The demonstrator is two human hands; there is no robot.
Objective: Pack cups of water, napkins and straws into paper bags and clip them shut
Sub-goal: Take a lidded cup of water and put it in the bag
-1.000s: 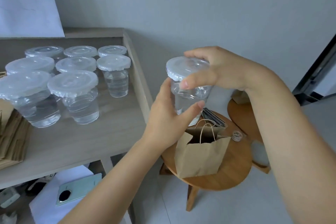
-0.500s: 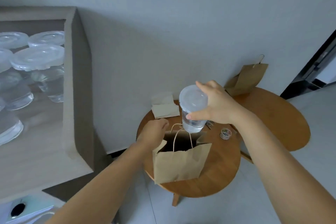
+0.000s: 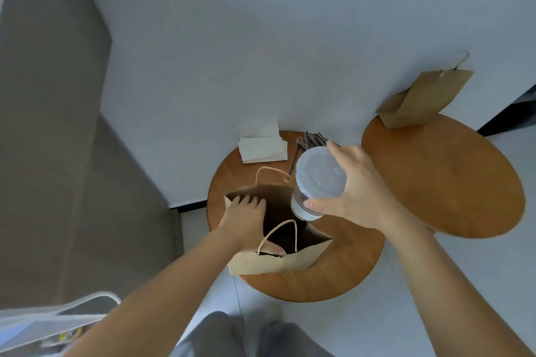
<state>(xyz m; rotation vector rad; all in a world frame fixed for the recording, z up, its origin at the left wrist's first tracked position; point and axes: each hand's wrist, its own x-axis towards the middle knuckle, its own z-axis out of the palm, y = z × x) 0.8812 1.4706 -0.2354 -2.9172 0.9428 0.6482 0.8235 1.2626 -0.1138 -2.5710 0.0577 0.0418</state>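
Head view looks steeply down (close) onto round stool [image 3: 319, 281].

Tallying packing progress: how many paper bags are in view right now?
2. One open bag stands on the near round table, the left hand inside its mouth; one closed bag sits on the far table against the wall. None looks hidden.

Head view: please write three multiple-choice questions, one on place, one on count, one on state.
1. Where do the napkins lie? A on the near round table; B in a bag; C on the floor.
2. How many paper bags show? A one; B two; C four.
3. The bag under the cup is: A open; B clipped shut; C lying flat.
Answers: A, the stack lies on the table by the wall; B, this bag plus a clipped bag on the far table; A, its mouth gapes.
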